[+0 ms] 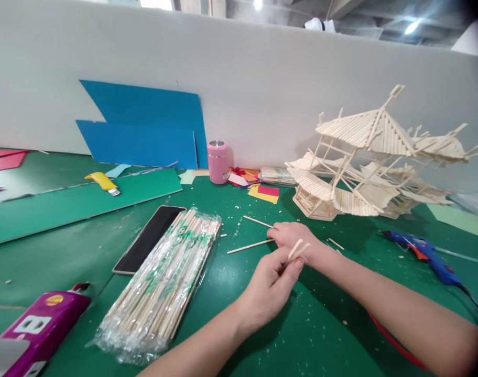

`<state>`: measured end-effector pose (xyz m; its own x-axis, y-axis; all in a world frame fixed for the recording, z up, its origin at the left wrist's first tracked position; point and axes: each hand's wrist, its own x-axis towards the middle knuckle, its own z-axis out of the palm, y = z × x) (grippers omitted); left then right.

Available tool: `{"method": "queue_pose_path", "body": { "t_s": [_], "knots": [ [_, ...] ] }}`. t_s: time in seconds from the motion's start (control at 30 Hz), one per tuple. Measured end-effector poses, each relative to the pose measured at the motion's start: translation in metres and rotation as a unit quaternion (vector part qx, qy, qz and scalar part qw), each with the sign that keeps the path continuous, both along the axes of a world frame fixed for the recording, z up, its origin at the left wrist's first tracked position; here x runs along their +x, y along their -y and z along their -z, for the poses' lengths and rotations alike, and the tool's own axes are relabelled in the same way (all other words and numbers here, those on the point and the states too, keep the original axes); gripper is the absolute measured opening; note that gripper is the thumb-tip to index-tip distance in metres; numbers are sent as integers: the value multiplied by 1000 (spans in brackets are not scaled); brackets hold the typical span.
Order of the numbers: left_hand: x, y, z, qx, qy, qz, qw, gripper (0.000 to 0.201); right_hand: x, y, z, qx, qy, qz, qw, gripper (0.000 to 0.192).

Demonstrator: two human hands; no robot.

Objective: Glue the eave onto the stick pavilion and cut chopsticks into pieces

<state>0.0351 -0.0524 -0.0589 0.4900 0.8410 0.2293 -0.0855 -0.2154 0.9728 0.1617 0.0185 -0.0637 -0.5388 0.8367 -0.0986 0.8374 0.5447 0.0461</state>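
Observation:
My left hand [271, 287] is closed around a few short wooden sticks [295, 250], whose cut ends poke up beyond the thumb. Just behind it, my right hand [292, 234] is low over the table, fingers curled. Two thin wooden sticks, an upper one [258, 221] and a lower one [249, 246], lead from the tabletop to its fingertips; their near ends are hidden there. To the left lies a clear plastic pack of disposable chopsticks [164, 283]. A pagoda-like model built of sticks [352, 162] stands at the back right.
A blue glue gun [427, 256] lies at right, and a red curved handle [396, 340] shows under my right forearm. Leftward are a phone [148, 241], a yellow utility knife [102, 181] and a purple power strip [46, 330]. A pink flask [217, 162] stands by the white partition [254, 78].

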Motion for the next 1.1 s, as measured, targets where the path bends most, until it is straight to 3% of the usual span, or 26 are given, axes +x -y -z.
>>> {"method": "queue_pose_path", "body": {
  "t_s": [0.17,0.3,0.4,0.53,0.73,0.97,1.1],
  "knots": [
    [0,-2,-5,-18,16,-56,998,27,0,0,-6,-32,2,5,999,11],
    [-3,-9,-3,-86,54,-143,984,25,10,10,-13,-38,-61,33,997,6],
    [-7,-17,-1,-161,117,-181,963,24,18,30,-21,-42,-129,58,989,12],
    [-11,-23,-3,-243,185,-179,935,22,20,65,-30,-64,-217,78,971,18],
    [-10,-22,-11,-285,229,-128,922,18,15,92,-30,-138,-393,95,904,18],
    [-9,-17,-19,-318,243,-61,914,18,12,101,-8,-233,-526,102,812,9],
    [-11,-19,-18,-322,247,-53,913,18,10,107,1,-271,-603,132,738,62]
  ]
}}
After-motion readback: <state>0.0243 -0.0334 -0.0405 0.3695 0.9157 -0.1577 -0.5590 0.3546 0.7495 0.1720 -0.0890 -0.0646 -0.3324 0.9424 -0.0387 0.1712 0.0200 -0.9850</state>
